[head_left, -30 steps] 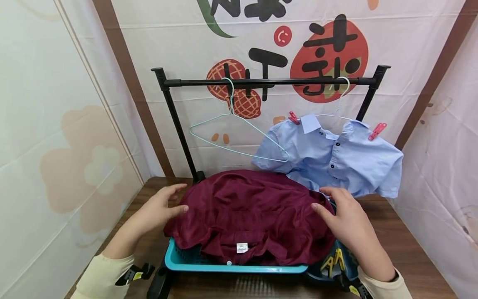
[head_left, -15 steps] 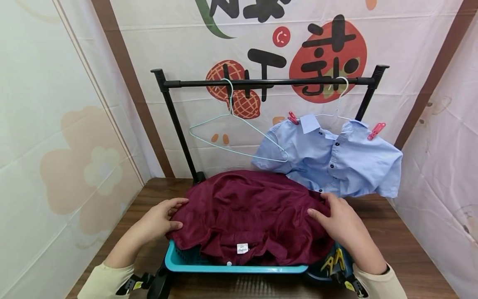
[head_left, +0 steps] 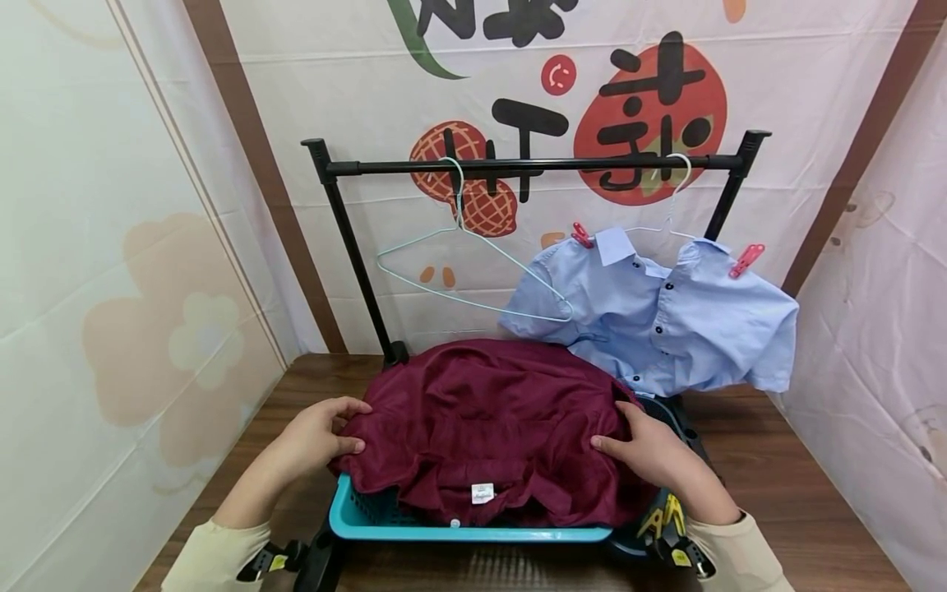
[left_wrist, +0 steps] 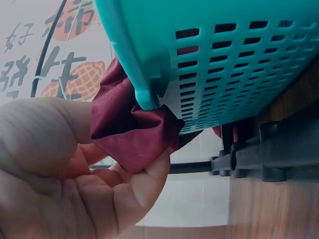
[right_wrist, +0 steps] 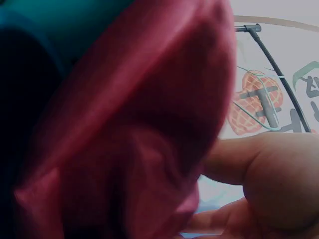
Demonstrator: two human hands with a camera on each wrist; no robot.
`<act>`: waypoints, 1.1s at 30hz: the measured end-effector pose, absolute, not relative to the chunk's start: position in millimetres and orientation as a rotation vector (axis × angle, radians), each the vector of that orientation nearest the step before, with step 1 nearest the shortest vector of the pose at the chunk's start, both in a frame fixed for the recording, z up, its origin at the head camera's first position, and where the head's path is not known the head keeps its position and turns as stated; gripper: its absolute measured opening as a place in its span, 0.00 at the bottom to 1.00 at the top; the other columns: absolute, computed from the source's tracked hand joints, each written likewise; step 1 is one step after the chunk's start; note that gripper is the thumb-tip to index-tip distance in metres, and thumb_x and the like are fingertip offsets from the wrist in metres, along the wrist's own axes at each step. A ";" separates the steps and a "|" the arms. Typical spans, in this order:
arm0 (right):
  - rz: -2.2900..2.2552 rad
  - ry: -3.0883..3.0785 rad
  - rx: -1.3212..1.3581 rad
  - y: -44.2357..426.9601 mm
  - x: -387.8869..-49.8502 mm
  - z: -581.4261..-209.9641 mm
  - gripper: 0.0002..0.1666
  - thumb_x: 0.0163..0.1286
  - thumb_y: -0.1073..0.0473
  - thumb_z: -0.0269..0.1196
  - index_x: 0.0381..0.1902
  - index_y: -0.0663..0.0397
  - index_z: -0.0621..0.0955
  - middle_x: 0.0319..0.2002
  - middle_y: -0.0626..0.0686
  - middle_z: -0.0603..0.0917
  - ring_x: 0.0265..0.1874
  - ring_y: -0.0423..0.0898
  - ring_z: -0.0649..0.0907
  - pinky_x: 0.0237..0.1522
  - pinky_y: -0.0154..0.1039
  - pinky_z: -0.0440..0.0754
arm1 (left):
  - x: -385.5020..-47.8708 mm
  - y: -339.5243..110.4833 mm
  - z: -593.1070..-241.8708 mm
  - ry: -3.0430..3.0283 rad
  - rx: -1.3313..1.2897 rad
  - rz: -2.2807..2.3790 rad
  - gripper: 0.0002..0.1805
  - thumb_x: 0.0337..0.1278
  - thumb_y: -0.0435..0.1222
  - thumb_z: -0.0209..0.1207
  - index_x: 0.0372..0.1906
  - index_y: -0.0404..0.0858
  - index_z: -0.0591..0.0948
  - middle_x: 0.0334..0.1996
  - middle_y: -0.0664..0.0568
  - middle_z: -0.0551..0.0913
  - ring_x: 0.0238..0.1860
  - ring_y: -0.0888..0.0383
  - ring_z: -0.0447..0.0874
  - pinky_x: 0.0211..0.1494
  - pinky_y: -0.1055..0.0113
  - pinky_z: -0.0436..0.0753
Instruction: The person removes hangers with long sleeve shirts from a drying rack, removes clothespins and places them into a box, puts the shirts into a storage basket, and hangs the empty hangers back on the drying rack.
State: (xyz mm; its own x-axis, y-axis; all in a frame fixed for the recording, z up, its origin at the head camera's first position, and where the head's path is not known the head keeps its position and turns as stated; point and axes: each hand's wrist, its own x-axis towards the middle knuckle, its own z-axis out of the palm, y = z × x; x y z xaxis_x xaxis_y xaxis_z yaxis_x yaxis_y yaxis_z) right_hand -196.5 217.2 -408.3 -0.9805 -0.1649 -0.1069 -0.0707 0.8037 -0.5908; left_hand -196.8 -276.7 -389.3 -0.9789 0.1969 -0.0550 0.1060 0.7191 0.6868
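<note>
A maroon shirt [head_left: 473, 411] with a white label lies heaped in a turquoise basket [head_left: 473, 534], spilling over its sides. At the shirt's left side my left hand [head_left: 318, 436] grips a fold; in the left wrist view, thumb and curled fingers hold the maroon cloth [left_wrist: 134, 132] beside the basket rim. My right hand [head_left: 651, 448] holds the right side, thumb on top. In the right wrist view that cloth [right_wrist: 124, 134] hangs large and blurred next to the thumb, and the fingertips are partly hidden behind it.
Behind the basket stands a black rack [head_left: 518, 165]. From its bar hang a bare light-green hanger [head_left: 473, 304] and a light-blue shirt [head_left: 666, 321] with red clothespins [head_left: 747, 260]. A dark-blue basket [head_left: 629, 538] with yellow clothespins [head_left: 662, 518] is at the right.
Both hands have come onto the maroon shirt's sides and taken hold of it. The right hand has moved left and down, drawing the right side of the cloth inward and uncovering more of the dark-blue basket.
</note>
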 end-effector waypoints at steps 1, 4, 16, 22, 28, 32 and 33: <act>-0.926 2.834 -0.197 216.0 -196.7 -408.8 0.53 0.69 0.33 0.65 0.76 0.65 0.64 0.68 0.70 0.74 0.66 0.68 0.74 0.61 0.64 0.74 | -197.7 -276.1 -388.9 2.804 0.247 1.091 0.22 0.57 0.32 0.71 0.57 0.42 0.82 0.48 0.45 0.84 0.42 0.55 0.83 0.36 0.62 0.82; -0.945 2.844 -0.197 213.0 -196.1 -408.3 0.45 0.69 0.39 0.67 0.72 0.63 0.69 0.66 0.68 0.76 0.65 0.66 0.76 0.60 0.63 0.75 | -200.3 -274.2 -387.6 2.821 0.257 1.046 0.17 0.58 0.31 0.71 0.53 0.44 0.85 0.45 0.47 0.85 0.38 0.56 0.81 0.34 0.61 0.81; -0.984 3.064 -0.202 213.6 -189.0 -401.5 0.09 0.69 0.64 0.66 0.44 0.47 0.85 0.42 0.52 0.87 0.41 0.50 0.82 0.42 0.49 0.79 | -208.8 -268.3 -376.1 2.813 0.341 1.005 0.12 0.59 0.23 0.60 0.37 0.43 0.86 0.33 0.52 0.85 0.30 0.57 0.78 0.28 0.63 0.78; -1.057 3.172 -0.228 211.7 -192.3 -382.4 0.11 0.69 0.64 0.65 0.47 0.49 0.86 0.44 0.56 0.88 0.47 0.57 0.84 0.48 0.57 0.81 | -209.8 -266.9 -356.7 2.886 0.326 1.038 0.09 0.64 0.28 0.61 0.38 0.45 0.87 0.33 0.53 0.86 0.29 0.57 0.78 0.29 0.63 0.78; -1.096 3.222 -0.334 204.5 -196.9 -357.8 0.10 0.70 0.66 0.64 0.47 0.50 0.86 0.43 0.56 0.88 0.45 0.56 0.84 0.47 0.57 0.80 | -208.9 -253.9 -333.5 2.917 0.344 1.114 0.08 0.67 0.29 0.61 0.40 0.44 0.86 0.30 0.52 0.86 0.27 0.56 0.80 0.30 0.62 0.81; -1.104 3.247 -0.429 191.5 -197.8 -343.6 0.10 0.68 0.67 0.65 0.45 0.50 0.87 0.42 0.55 0.88 0.45 0.56 0.85 0.49 0.57 0.79 | -206.4 -240.3 -319.3 2.908 0.368 1.191 0.08 0.68 0.29 0.59 0.41 0.45 0.86 0.29 0.52 0.85 0.27 0.55 0.81 0.29 0.62 0.82; -1.108 3.250 -0.448 187.2 -197.9 -340.5 0.10 0.68 0.67 0.65 0.44 0.50 0.87 0.42 0.54 0.88 0.45 0.56 0.85 0.49 0.57 0.79 | -205.3 -236.8 -316.0 2.892 0.381 1.219 0.09 0.68 0.29 0.59 0.42 0.45 0.86 0.29 0.51 0.85 0.27 0.55 0.81 0.29 0.62 0.82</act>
